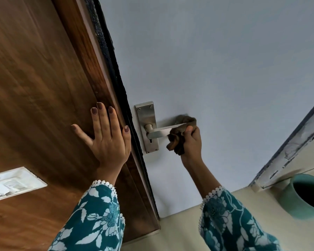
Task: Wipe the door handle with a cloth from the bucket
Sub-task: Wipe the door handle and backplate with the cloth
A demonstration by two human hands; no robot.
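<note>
One cloth — around handle

no legible text, label, brand, number or sign found in the head view. the metal backplate of the door handle carries screws and a keyhole only, no maker's mark readable. the white switch plate on the wooden panel shows faint grey marks, too blurred to read. the teal bucket shows no lettering on its visible wall. the sleeves bear a leaf and flower print, no writing.
</note>
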